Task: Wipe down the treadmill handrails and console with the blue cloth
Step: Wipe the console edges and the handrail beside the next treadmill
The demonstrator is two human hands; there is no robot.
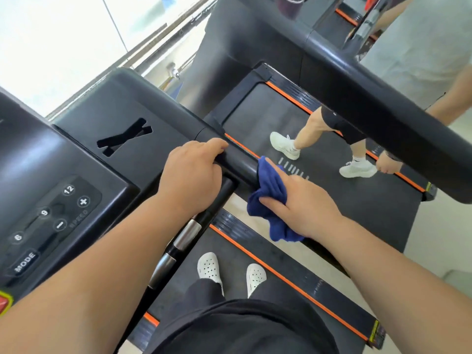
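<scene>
Blue cloth (270, 195); black handrail (242, 166); orange-edged deck (301, 284); white perforated shoes (209, 268); perhaps red button (3, 302).

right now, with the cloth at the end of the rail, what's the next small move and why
Probably slide the crumpled blue cloth along the thick black handrail toward the left hand. The right hand holds it against the rail's end, and a bare stretch lies between both hands.
</scene>
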